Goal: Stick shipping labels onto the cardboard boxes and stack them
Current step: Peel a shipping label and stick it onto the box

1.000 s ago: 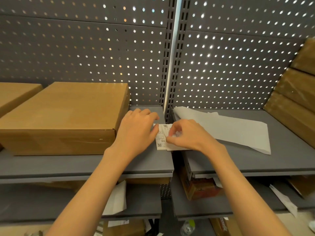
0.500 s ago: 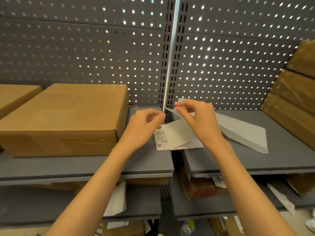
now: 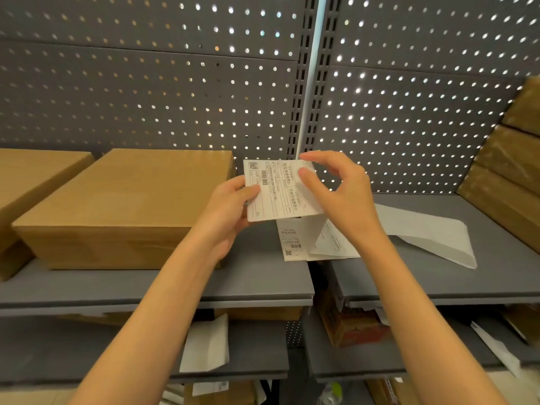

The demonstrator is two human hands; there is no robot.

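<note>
my left hand and right hand pinch a shipping label by its side edges, above the label strip, beside the cardboard box.

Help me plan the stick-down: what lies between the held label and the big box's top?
Nothing but the left hand pinching the label; the box top is bare in the head view.

On the left shelf: a box, with another box to its left. Above that shelf, right of the first box, a label held between left hand and right hand. Below it, a label stack bridging onto the right shelf. Further right, backing paper; far right, stacked boxes.
</note>
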